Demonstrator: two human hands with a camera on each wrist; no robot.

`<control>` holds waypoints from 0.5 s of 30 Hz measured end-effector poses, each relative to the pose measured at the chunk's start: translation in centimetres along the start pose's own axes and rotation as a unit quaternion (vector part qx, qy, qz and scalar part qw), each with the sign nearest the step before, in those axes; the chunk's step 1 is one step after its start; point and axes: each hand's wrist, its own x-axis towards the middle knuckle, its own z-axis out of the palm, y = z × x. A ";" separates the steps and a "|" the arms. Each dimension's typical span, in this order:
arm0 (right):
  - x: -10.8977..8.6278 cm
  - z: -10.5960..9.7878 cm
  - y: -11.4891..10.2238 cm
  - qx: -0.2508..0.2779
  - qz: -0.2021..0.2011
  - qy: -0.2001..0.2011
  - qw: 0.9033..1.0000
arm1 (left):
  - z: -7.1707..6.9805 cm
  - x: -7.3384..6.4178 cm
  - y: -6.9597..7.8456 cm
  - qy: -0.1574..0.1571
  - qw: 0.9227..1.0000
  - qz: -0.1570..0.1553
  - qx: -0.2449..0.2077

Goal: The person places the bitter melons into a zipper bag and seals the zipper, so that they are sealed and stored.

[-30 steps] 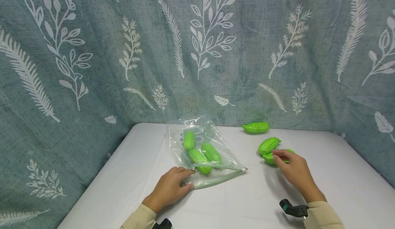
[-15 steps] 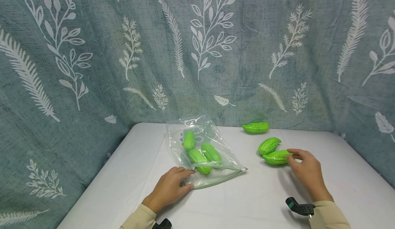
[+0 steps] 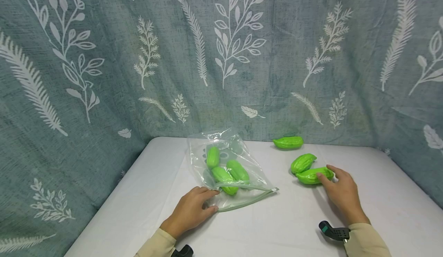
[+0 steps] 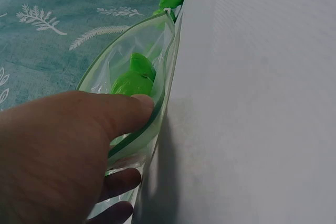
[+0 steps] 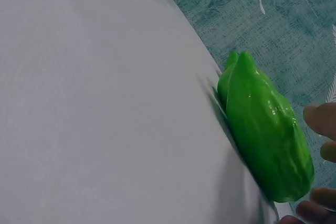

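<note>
This looks like a curtained-off corner fitted out for recording; whether it belongs to a home, an office or a studio cannot be told. A blue-green curtain, printed with pale leaves and sprigs, hangs behind the white table and along both its sides, closing off the view. Small black wrist cameras also suggest a filming spot.

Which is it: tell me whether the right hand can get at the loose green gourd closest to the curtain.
Probably yes: the loose gourd closest to the curtain lies uncovered. The right hand would likely pass over or around the two nearer loose gourds, which lie partly in between.
</note>
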 end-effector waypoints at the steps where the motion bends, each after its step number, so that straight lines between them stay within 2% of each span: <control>1: 0.1 0.1 0.0 -0.001 0.003 -0.003 1.000 | 0.0 0.0 0.0 0.000 1.000 0.000 0.000; 15: 0.1 0.8 0.3 -0.008 0.015 -0.031 0.999 | -0.2 0.1 0.1 -0.008 1.000 -0.003 -0.002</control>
